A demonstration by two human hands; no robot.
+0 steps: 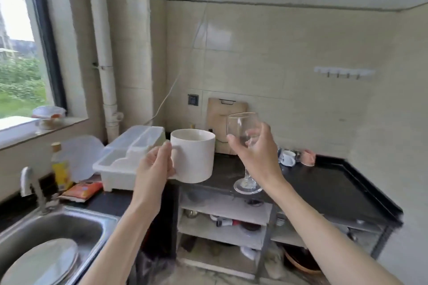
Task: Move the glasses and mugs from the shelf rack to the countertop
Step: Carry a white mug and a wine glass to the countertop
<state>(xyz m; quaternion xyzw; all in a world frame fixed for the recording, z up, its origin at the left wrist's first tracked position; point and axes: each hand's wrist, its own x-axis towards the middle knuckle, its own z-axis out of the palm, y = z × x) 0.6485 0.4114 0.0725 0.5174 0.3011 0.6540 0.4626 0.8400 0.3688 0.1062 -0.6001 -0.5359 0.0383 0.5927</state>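
My left hand grips the handle of a large white mug, held upright above the front edge of the black countertop. My right hand is wrapped around the bowl of a clear stemmed glass; its foot hangs just over the counter's front edge, and contact cannot be told. At the back of the counter stand a small white mug with a dark pattern and a pinkish cup. The shelf rack lies below the counter, holding blurred small items.
A white plastic dish rack sits left of the mug. A steel sink with a round plate in it is at lower left, with a faucet, a yellow bottle and an orange packet. A wooden cutting board leans on the wall.
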